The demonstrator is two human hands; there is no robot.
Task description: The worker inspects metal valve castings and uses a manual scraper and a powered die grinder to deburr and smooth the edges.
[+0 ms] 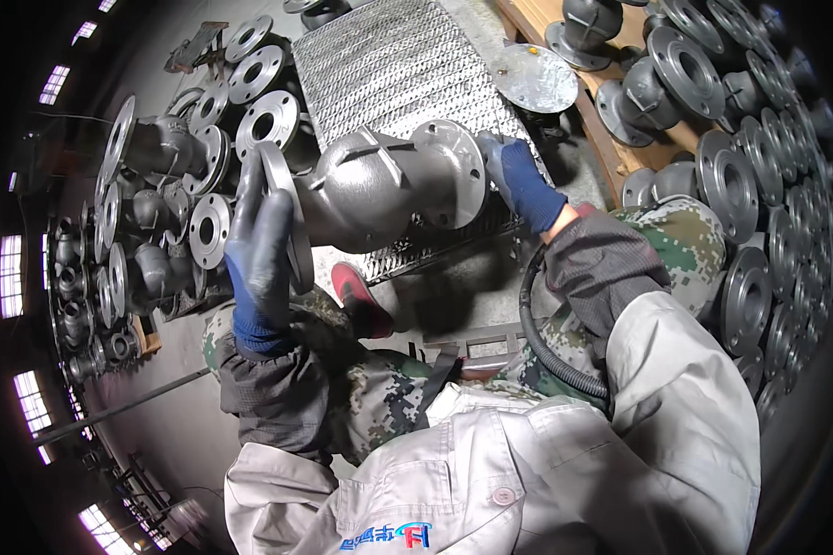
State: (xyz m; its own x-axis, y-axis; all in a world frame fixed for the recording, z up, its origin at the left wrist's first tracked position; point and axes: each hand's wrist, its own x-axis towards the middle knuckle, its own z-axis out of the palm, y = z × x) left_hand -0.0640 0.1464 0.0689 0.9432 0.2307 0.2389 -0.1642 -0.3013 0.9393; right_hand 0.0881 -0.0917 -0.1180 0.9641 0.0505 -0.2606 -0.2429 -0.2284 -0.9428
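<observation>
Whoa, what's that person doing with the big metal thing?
Someone's gloved left hand is against one flanged end of a grey metal casting, and the gloved right hand is at the other. It's over a patterned metal surface; I can't tell whether it's resting there. More flanged castings sit on both sides.

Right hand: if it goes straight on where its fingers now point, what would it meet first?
The right hand would first meet the right-end flange of the grey casting; contact looks likely, but depth is unclear.

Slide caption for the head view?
Left hand and right hand, gloved, at opposite ends of a grey flanged casting by a textured metal platform.
</observation>
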